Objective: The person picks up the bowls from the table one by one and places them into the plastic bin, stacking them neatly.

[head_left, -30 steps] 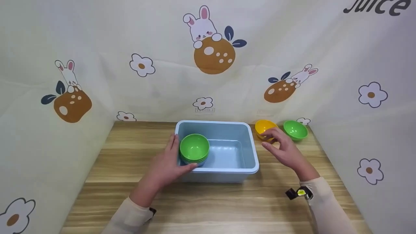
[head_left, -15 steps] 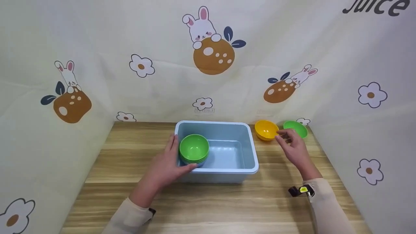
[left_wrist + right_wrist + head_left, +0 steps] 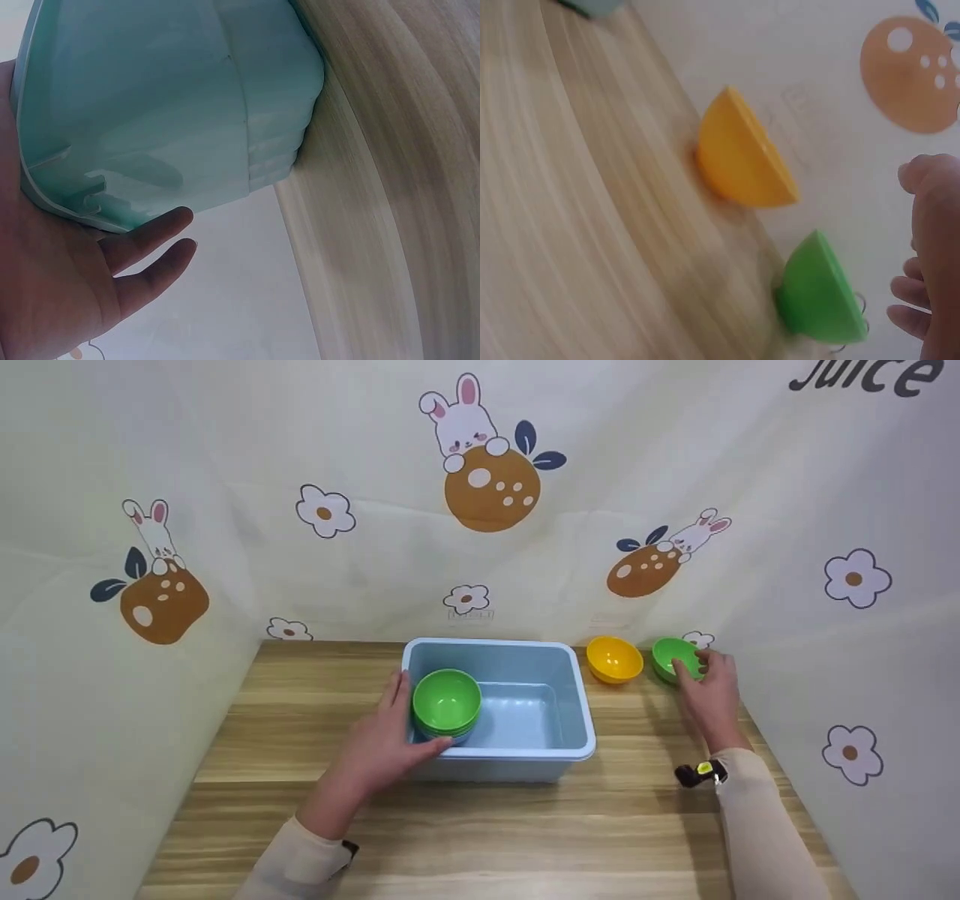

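My left hand [image 3: 379, 746] rests at the front left corner of the light blue plastic tub [image 3: 495, 643]. Its thumb lies along the front rim, and the fingers extend against the outer left side; two straight fingers show below the rim in the left wrist view. Inside the tub, at the left end, stands a stack of bowls [image 3: 448, 701], green on top with blue at the bottom. My right hand [image 3: 714, 694] hovers over a single green bowl [image 3: 664, 654], thumb and fingers spread apart. In the right wrist view it appears separate from that green bowl [image 3: 817, 292].
A yellow bowl [image 3: 615, 660] stands between the tub and the single green bowl. Behind and on both sides of the wooden tabletop [image 3: 525, 840] rises a pale cloth [image 3: 360, 577] printed with rabbits, fruit and flowers.
My right hand has moved right, from above the yellow bowl to above the single green bowl. The left hand, tub and bowls have stayed in place.
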`<state>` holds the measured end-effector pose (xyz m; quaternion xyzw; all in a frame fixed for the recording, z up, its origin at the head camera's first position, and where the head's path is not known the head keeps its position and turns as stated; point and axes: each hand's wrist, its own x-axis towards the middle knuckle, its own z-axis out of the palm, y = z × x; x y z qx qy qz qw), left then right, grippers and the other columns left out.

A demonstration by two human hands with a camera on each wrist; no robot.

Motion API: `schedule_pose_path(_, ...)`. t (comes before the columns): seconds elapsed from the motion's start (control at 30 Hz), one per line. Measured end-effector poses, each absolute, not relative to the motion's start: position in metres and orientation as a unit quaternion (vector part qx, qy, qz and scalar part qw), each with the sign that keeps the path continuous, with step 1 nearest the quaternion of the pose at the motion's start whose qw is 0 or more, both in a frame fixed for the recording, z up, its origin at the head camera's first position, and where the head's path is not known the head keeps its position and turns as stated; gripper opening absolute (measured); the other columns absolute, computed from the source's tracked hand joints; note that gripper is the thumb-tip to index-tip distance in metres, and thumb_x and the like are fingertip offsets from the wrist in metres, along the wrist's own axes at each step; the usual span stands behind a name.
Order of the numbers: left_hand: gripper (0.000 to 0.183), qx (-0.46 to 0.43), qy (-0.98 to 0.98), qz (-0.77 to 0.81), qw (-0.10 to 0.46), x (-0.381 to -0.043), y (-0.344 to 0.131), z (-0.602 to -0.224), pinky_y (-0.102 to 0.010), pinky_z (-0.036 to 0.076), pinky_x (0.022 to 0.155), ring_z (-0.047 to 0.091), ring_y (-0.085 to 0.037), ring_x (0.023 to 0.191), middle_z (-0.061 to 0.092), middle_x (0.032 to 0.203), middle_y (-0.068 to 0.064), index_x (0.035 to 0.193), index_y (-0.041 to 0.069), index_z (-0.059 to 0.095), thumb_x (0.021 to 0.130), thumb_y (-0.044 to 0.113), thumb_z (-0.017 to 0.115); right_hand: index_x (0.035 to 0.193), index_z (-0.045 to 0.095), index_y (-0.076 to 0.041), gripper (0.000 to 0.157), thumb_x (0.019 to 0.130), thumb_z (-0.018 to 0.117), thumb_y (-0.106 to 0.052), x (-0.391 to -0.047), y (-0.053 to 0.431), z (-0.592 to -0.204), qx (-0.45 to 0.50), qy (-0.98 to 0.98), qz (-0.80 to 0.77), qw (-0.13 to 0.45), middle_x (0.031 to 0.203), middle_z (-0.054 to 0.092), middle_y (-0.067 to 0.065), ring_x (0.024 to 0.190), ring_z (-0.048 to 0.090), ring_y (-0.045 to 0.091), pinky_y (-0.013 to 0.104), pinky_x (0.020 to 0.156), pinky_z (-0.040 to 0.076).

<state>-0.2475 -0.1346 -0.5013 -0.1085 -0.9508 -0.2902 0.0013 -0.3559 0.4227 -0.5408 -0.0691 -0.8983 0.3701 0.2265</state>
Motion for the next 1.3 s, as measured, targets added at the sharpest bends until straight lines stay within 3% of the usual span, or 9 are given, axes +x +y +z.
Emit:
schedule_pose_path(0.23,0.142,-0.107,-0.95,-0.294,0.002,-0.247,-0.135,-0.501,-0.072,0.048,0.112,0.049,-0.057,0.148,0.009,0.184,-0.019,0.178,0.005,0.012,0.082,0.095,0.066,0.163,0.04,0.004,0.1,0.102,0.064,-0.072,-0.371,0.434,-0.544,-0.117,-0.921,0.324,0.183,0.151,0.037,0.029,0.135,0.04,0.044,0.059,0.115,0.038)
schedule_pose_path(0.47,0.145,-0.105,-0.95,-0.294,-0.006,-0.247,-0.136,-0.501,-0.074,0.046,0.113,0.045,-0.057,0.151,0.005,0.185,-0.018,0.178,0.006,0.009,0.08,0.097,0.065,0.176,0.006,0.0,0.132,0.093,0.057,-0.089,-0.385,0.438,-0.545,-0.151,-0.94,0.297,0.074,0.169,0.017,0.038,0.147,0.034,0.056,0.072,0.123,0.034)
schedule_pose_path(0.7,0.145,-0.108,-0.949,-0.295,0.0,-0.248,-0.136,-0.501,-0.072,0.047,0.113,0.045,-0.056,0.152,0.006,0.185,-0.018,0.178,0.006,0.01,0.08,0.097,0.065,0.173,-0.018,-0.005,0.144,0.089,0.056,-0.095,-0.395,0.44,-0.552,-0.168,-0.943,0.288,0.015,0.17,0.008,0.045,0.152,0.029,0.064,0.077,0.124,0.029)
schedule_pose_path(1.07,0.142,-0.113,-0.946,-0.304,0.006,-0.249,-0.136,-0.503,-0.069,0.048,0.114,0.045,-0.056,0.152,0.01,0.184,-0.021,0.177,0.003,0.013,0.082,0.093,0.068,0.17,-0.021,0.003,0.151,0.088,0.066,-0.089,-0.407,0.449,-0.564,-0.161,-0.937,0.311,-0.005,0.171,0.003,0.047,0.157,0.022,0.063,0.073,0.127,0.026)
schedule_pose_path(1.3,0.143,-0.11,-0.948,-0.3,0.005,-0.248,-0.135,-0.503,-0.07,0.047,0.114,0.043,-0.055,0.153,0.01,0.184,-0.02,0.177,0.005,0.012,0.081,0.095,0.068,0.173,-0.008,0.005,0.145,0.09,0.074,-0.08,-0.407,0.455,-0.567,-0.153,-0.926,0.343,0.025,0.171,0.013,0.044,0.156,0.028,0.059,0.07,0.127,0.03)
